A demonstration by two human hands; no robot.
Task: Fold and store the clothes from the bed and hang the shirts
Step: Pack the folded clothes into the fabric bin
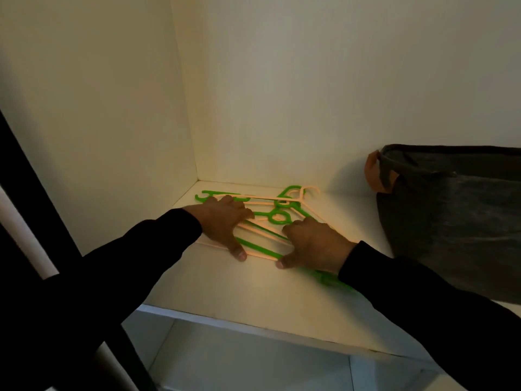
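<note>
Step in hand, by judgement: fetching hangers for the shirts, not yet any folding. Both hands reached into a wardrobe compartment, onto a loose pile of hangers [263, 221] lying flat on the white shelf [225, 294], near its back left corner. Green and pale pink ones mixed, the hooks pointing different ways and the bars crossing each other (so probably tangled).

Left hand [222, 224] laid on the left part of the pile, fingers spread and mostly straight, pressing down rather than closing; grip released. Right hand [313, 244] on the right part, fingers bent over the bars and thumb touching a green bar at the front; whether really grasping or only resting cannot be told, since the fingertips are hidden behind the knuckles.

A dark grey storage bag [451, 215] with a brown handle standing to the right on the same shelf, near but apart from the hangers. No shirts or bed in view.

Next move likely calls for separating one hanger from the others, sliding it free without dragging the whole pile, then lifting it out.
</note>
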